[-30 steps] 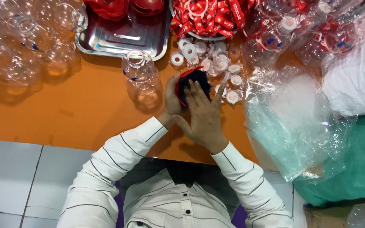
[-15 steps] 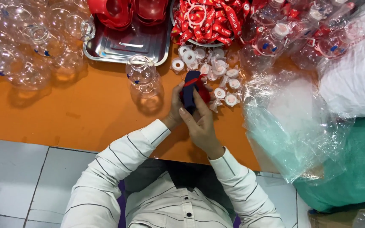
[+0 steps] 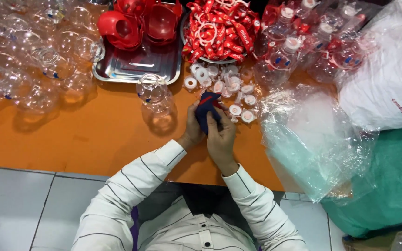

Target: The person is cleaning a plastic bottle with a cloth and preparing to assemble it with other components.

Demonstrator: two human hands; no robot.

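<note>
Bare orange table [image 3: 84, 139] left; caps [image 3: 238, 111] probably crowding ahead

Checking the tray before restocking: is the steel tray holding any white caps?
No, the steel tray holds only red cups; the white caps lie on the orange table.

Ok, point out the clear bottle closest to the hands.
The lone clear bottle just below the steel tray, beside the left hand; the other bottles are heaped at the table's left.

Dark navy cloth [image 3: 207, 111] with red stripe — bunched, upright, above orange table.
</note>
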